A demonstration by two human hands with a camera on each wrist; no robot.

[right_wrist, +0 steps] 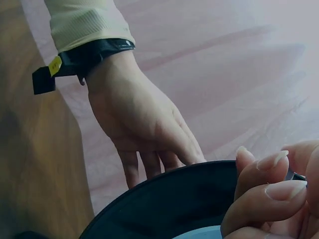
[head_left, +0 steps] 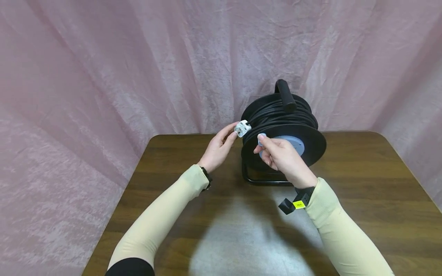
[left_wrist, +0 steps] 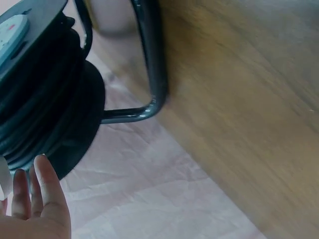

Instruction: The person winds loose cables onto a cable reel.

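A white plug [head_left: 243,128] is pinched between the thumb and fingers of my left hand [head_left: 218,145], beside the left edge of a black cable reel [head_left: 315,150]. At the lower left of the left wrist view, part of the plug [left_wrist: 5,178] shows near the fingers. My right hand [head_left: 286,158] pinches a small light-blue piece [head_left: 261,138] in front of the reel's face; I cannot tell what it is. Black cable [head_left: 272,113] is wound round the drum. The right hand hides part of the reel's blue centre panel [head_left: 294,144].
The reel stands on a black tube frame [head_left: 266,182], with its carrying handle [head_left: 285,96] on top. Under it is a brown wooden table [head_left: 366,184]. A pink curtain [head_left: 165,69] hangs behind the table's far edge.
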